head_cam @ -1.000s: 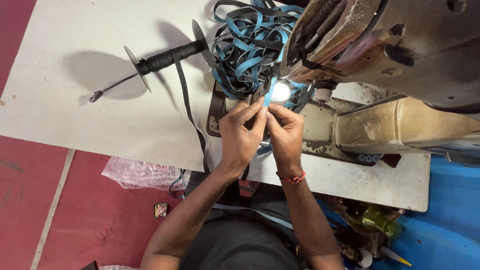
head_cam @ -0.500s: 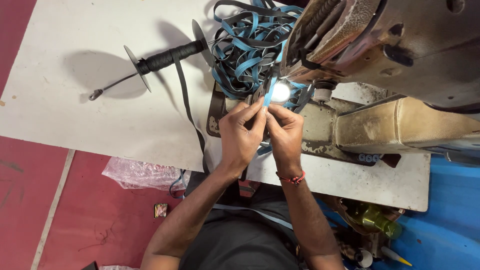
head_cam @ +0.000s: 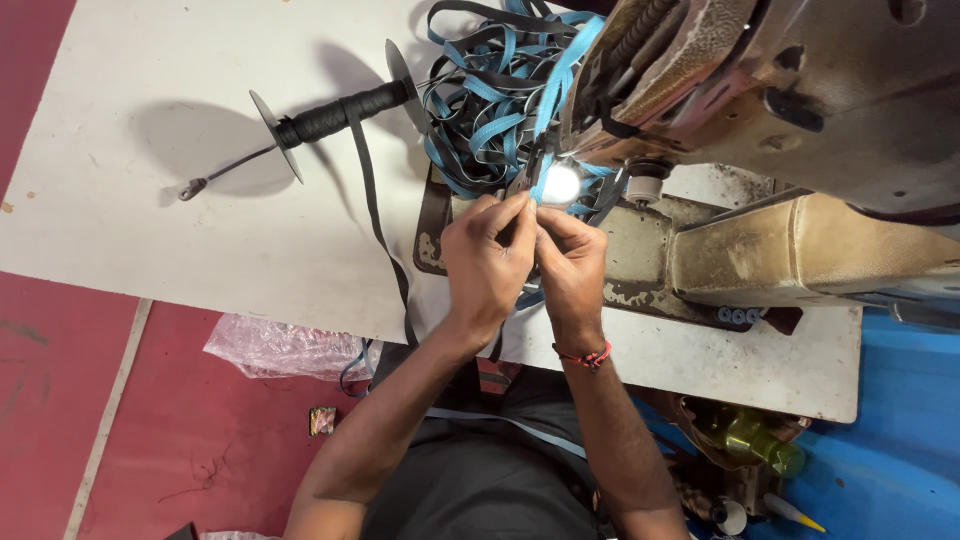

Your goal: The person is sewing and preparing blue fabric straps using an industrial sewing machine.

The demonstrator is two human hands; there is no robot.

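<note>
One worn industrial sewing machine (head_cam: 800, 150) filled the frame from twelve to three o'clock, its cream-and-brown body standing on a white table (head_cam: 150, 230) that spread out toward nine o'clock. At about twelve o'clock, just left of the machine head, lay a loose tangle of blue and dark straps (head_cam: 490, 110), looped over one another. At ten o'clock a black spool on a thin metal spindle (head_cam: 335, 115) lay on its side, and a dark strap ran down from it over the table's near edge. Below the table, at seven o'clock, a crumpled clear plastic bag (head_cam: 275, 345) sat on the red floor.

At the centre, both of the person's hands met just under the machine's small bright lamp (head_cam: 562, 183). The left hand (head_cam: 490, 265) and the right hand (head_cam: 572, 265), which wore a red wrist thread, were pressed fingertip to fingertip, pinching the end of a narrow blue strap (head_cam: 543, 185) that rose toward the needle area. Both hands were closed on it.

The strap looked light, thin and floppy, with a smooth face that could slip. It seemed to hold no shape of its own, so it was probably best gripped flat between thumb and forefinger, close to the working end, and kept taut.
</note>
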